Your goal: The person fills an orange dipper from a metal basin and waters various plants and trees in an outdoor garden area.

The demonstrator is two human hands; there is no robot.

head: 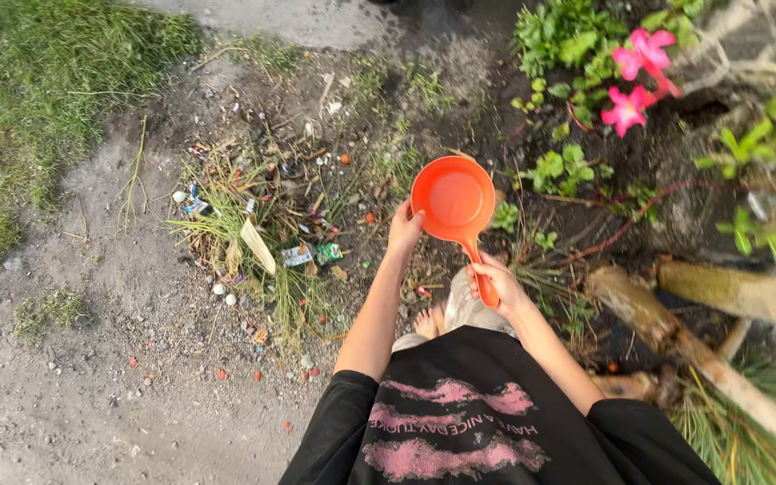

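Note:
An orange plastic scoop point(454, 199) with a round bowl and a short handle is held out in front of me over dark damp soil. My right hand point(494, 281) grips the handle from below. My left hand point(404, 228) rests its fingers against the bowl's left rim. Whether the bowl holds anything cannot be told. Below the scoop I see my black shirt with pink print point(460, 422) and a bare foot point(428, 321).
A litter pile point(262, 224) of dry grass, wrappers and small scraps lies to the left. Pink flowers point(639, 76) and green plants grow at upper right. Cut logs point(702, 350) lie at right. Grass point(29, 99) borders the bare grey ground at left.

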